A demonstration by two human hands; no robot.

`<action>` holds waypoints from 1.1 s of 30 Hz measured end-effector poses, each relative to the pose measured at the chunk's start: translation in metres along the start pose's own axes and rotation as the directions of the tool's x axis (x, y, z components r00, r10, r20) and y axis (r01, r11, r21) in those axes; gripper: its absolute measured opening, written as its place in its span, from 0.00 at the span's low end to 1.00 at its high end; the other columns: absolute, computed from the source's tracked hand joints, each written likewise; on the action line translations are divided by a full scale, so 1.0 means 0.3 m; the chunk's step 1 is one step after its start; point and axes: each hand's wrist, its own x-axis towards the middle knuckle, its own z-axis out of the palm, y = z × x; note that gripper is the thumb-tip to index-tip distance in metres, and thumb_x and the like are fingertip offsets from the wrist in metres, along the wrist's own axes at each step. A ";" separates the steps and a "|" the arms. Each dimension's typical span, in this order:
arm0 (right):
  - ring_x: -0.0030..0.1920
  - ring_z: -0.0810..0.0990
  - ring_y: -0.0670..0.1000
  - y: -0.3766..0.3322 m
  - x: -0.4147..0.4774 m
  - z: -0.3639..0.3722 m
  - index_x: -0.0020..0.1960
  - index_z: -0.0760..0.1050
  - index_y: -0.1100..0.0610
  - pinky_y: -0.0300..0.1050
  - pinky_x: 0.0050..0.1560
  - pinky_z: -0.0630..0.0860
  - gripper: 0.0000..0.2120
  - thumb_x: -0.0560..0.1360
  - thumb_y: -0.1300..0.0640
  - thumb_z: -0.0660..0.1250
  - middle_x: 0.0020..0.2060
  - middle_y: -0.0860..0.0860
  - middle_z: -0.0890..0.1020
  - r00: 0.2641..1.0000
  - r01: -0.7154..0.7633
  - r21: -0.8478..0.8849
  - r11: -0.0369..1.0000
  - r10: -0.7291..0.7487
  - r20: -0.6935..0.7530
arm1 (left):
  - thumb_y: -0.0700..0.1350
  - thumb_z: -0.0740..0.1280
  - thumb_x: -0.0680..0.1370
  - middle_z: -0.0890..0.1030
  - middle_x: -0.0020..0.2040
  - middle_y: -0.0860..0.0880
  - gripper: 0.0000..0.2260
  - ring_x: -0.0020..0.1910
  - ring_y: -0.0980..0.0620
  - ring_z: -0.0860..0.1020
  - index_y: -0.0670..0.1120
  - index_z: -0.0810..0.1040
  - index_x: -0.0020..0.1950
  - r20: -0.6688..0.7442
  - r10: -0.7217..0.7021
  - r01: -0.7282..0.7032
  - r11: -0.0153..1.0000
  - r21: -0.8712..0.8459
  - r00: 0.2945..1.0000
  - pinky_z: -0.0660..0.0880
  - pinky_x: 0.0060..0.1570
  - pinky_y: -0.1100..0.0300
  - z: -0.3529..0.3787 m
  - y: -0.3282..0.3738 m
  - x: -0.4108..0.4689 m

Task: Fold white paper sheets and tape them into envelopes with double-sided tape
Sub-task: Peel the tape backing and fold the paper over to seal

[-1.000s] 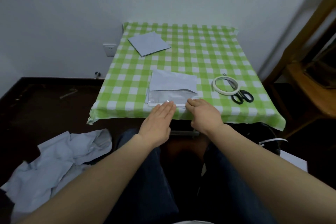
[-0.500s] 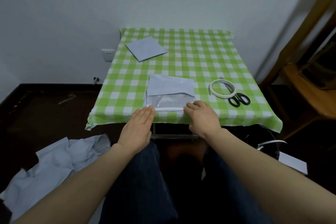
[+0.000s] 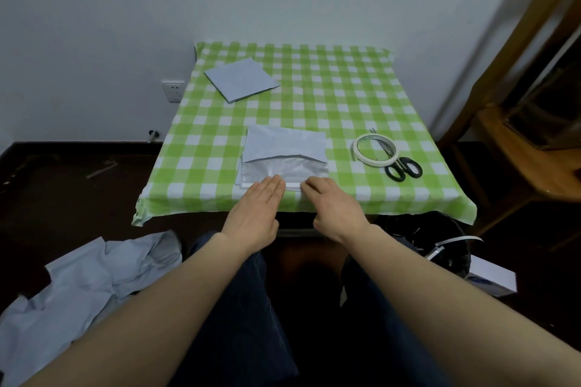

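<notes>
A partly folded white paper sheet (image 3: 284, 154) lies near the front edge of the green checked table (image 3: 314, 97). Its top flap is folded down and a narrow white strip runs along its near edge. My left hand (image 3: 256, 214) lies flat with straight fingers, the fingertips pressing on that near edge. My right hand (image 3: 334, 209) is beside it, fingers bent down onto the same edge at the right. A roll of double-sided tape (image 3: 374, 149) lies to the right of the sheet. A finished folded white paper (image 3: 242, 78) rests at the table's far left.
Black-handled scissors (image 3: 402, 168) lie partly under the tape roll. Crumpled white paper (image 3: 78, 289) sits on the dark floor at the left. A wooden chair (image 3: 515, 148) stands to the right. A white box (image 3: 492, 280) and paper strips lie on the floor at the right.
My left hand slid left along the sheet's near edge, then back right toward the middle. My right hand stayed pressing at the right part of that edge.
</notes>
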 end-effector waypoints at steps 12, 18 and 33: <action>0.70 0.63 0.53 -0.002 -0.030 -0.031 0.71 0.64 0.58 0.47 0.64 0.69 0.28 0.71 0.64 0.62 0.71 0.51 0.64 0.998 -0.044 0.041 0.998 0.041 0.057 | 0.43 0.58 0.77 0.44 0.78 0.46 0.33 0.77 0.51 0.43 0.43 0.44 0.77 -0.010 -0.017 0.016 0.998 -0.066 1.000 0.36 0.72 0.61 0.003 0.007 0.001; 0.69 0.65 0.54 0.001 -0.001 -0.077 0.68 0.68 0.60 0.44 0.65 0.64 0.24 0.71 0.63 0.63 0.69 0.53 0.68 0.993 -0.120 -0.005 0.993 0.120 -0.017 | 0.42 0.58 0.77 0.44 0.78 0.45 0.33 0.77 0.50 0.43 0.43 0.44 0.77 -0.024 -0.002 0.000 0.997 -0.077 1.000 0.36 0.72 0.62 0.002 0.003 -0.003; 0.72 0.60 0.50 -0.039 0.016 -0.039 0.73 0.61 0.55 0.48 0.64 0.71 0.30 0.72 0.66 0.61 0.73 0.47 0.61 0.992 -0.093 0.062 0.994 0.087 0.088 | 0.42 0.60 0.75 0.50 0.78 0.46 0.33 0.77 0.50 0.49 0.42 0.48 0.77 -0.085 -0.046 0.047 0.999 0.016 0.995 0.36 0.71 0.61 -0.001 -0.136 -0.101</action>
